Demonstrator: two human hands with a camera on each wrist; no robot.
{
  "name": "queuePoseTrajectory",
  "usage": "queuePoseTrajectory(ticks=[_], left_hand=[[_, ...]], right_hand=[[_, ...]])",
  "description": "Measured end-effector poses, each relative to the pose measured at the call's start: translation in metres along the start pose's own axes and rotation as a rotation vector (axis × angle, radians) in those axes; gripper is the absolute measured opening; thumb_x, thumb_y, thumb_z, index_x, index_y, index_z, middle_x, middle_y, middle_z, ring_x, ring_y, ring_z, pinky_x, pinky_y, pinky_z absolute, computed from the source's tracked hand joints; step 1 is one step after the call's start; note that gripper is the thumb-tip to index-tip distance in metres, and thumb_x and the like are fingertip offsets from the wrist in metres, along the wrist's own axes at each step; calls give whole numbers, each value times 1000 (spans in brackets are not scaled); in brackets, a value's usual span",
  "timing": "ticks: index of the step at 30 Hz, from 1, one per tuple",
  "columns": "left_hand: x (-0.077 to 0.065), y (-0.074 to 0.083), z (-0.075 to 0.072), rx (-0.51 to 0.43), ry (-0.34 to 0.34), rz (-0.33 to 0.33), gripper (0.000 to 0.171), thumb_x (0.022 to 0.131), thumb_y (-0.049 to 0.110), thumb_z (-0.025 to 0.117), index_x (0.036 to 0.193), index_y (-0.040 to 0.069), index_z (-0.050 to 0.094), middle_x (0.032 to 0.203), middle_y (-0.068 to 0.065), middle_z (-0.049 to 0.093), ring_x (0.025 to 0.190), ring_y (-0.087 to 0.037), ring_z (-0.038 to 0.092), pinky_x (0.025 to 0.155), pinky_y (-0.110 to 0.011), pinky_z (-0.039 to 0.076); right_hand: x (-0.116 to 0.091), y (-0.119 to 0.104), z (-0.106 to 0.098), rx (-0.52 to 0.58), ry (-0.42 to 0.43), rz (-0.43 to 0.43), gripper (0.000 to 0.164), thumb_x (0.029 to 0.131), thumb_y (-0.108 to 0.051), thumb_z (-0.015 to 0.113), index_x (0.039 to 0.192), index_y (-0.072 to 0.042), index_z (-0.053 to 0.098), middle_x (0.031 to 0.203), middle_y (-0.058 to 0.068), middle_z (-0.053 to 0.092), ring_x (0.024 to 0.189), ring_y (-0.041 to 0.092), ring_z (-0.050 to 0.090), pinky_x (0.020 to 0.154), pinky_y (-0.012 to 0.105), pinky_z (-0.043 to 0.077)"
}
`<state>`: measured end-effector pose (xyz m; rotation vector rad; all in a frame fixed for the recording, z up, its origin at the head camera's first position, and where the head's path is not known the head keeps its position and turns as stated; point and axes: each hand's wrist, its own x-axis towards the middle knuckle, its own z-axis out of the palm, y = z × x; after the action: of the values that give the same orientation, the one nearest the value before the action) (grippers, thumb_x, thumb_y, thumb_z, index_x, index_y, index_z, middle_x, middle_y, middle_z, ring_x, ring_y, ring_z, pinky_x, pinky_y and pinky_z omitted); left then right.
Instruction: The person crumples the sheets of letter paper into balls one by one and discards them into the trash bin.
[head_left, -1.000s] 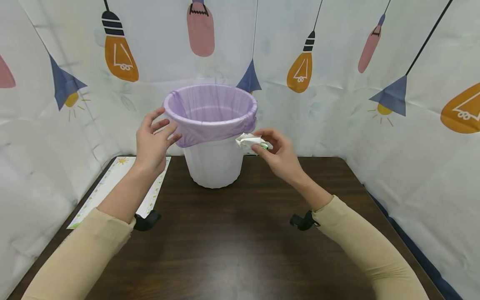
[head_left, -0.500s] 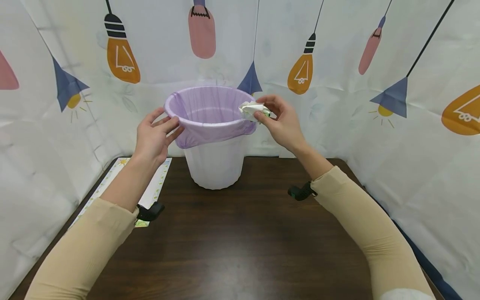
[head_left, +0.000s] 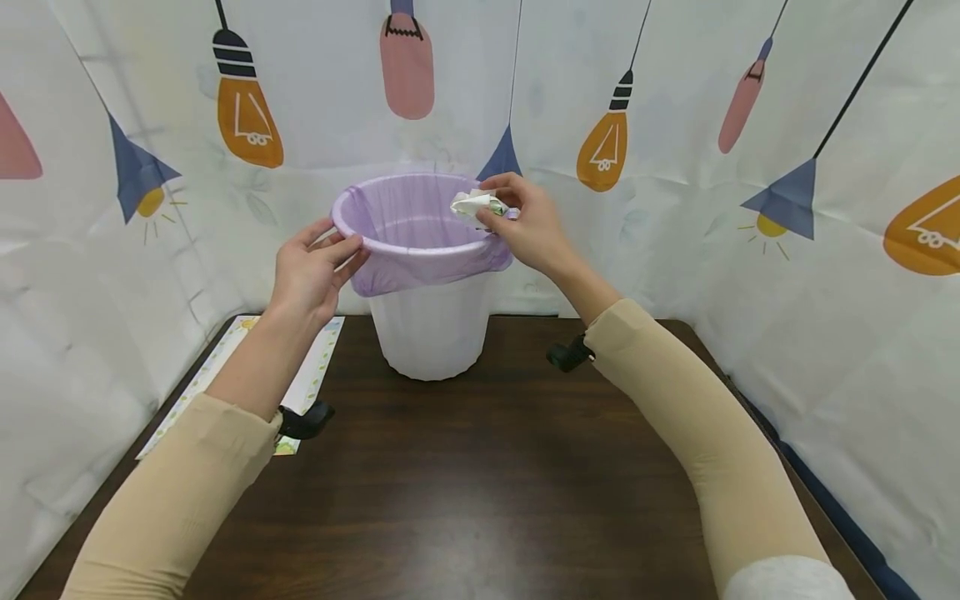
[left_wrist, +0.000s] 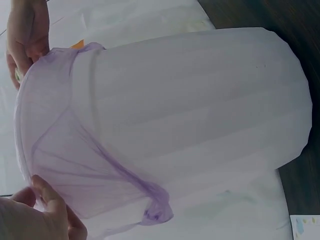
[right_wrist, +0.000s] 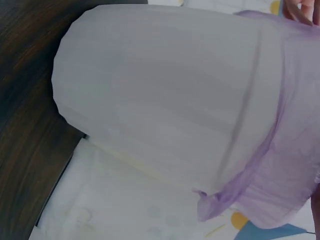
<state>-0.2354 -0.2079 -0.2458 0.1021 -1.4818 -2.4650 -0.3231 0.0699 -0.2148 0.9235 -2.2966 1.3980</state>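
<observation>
A white trash can (head_left: 431, 333) stands upright at the back of the table, lined with a purple bag (head_left: 420, 273) folded over its rim. On the can's left side, my left hand (head_left: 306, 271) holds the lined rim, its fingers and thumb also visible in the left wrist view. My right hand (head_left: 531, 225) pinches a crumpled white wrapper (head_left: 469, 203) with green bits over the right part of the opening. The left wrist view shows the bag's knotted end (left_wrist: 159, 206) against the can. The wrapper is mostly hidden in both wrist views.
Under the left forearm lies a white sheet with a leafy border (head_left: 318, 358) on the dark wooden table (head_left: 450, 467). A white curtain printed with lamps and bulbs (head_left: 675, 250) surrounds the back and sides. Black straps with mounts sit on both wrists.
My right hand has lifted the wrapper from beside the can, then brought it left over the rim. The left hand has closed the small distance to the rim and now holds it.
</observation>
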Motion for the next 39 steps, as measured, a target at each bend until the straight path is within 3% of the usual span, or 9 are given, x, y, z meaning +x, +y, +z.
queuePoseTrajectory(ticks=[7, 12, 14, 21, 28, 36, 39], left_hand=[[1, -1, -1, -26, -3, 0, 80, 92, -10, 70, 159, 1, 29, 122, -14, 49, 92, -15, 69, 86, -26, 57], [1, -2, -1, -41, -5, 5, 79, 92, -10, 69, 159, 0, 29, 122, -14, 50, 91, -15, 69, 86, -27, 57], [1, -3, -1, -41, -6, 9, 79, 92, -10, 70, 159, 0, 29, 121, -14, 51, 92, -15, 69, 85, -26, 57], [-1, -4, -5, -46, -17, 15, 77, 93, -8, 70, 158, 1, 31, 119, -13, 52, 91, -15, 69, 87, -26, 56], [-7, -9, -20, -71, -12, 17, 72, 93, -4, 73, 155, 4, 37, 113, -9, 52, 86, -15, 67, 87, -27, 57], [-12, -25, -47, 128, -34, 39, 34, 98, 7, 70, 127, 12, 54, 120, -7, 48, 98, -18, 58, 84, -26, 57], [-10, -34, -59, 243, -41, 47, 26, 100, 9, 68, 122, 13, 57, 121, -4, 49, 100, -16, 57, 83, -24, 57]], right_hand=[[12, -5, 3, -122, -104, 86, 56, 94, -25, 77, 144, -12, 57, 136, 13, 59, 118, 22, 62, 93, 30, 53], [13, -7, 4, -74, -134, 130, 78, 90, -30, 82, 155, -14, 42, 149, 11, 48, 128, 20, 58, 99, 30, 51], [11, -6, 4, -44, -120, 109, 76, 91, -28, 81, 154, -12, 42, 150, 10, 46, 130, 19, 56, 99, 29, 51], [-3, 0, -2, -20, 7, -34, 43, 98, -16, 71, 136, -1, 58, 135, 8, 58, 125, 19, 52, 97, 31, 51], [-25, 14, -18, 10, 78, -74, 34, 98, -11, 70, 128, 2, 62, 129, 11, 61, 123, 26, 54, 94, 35, 53], [-61, 35, -34, -44, 43, -91, 31, 99, -7, 69, 127, 5, 62, 128, 18, 60, 121, 28, 54, 96, 48, 52], [-75, 47, -38, -77, 15, -91, 31, 99, -7, 69, 127, 4, 62, 128, 18, 59, 122, 32, 53, 97, 51, 51]])
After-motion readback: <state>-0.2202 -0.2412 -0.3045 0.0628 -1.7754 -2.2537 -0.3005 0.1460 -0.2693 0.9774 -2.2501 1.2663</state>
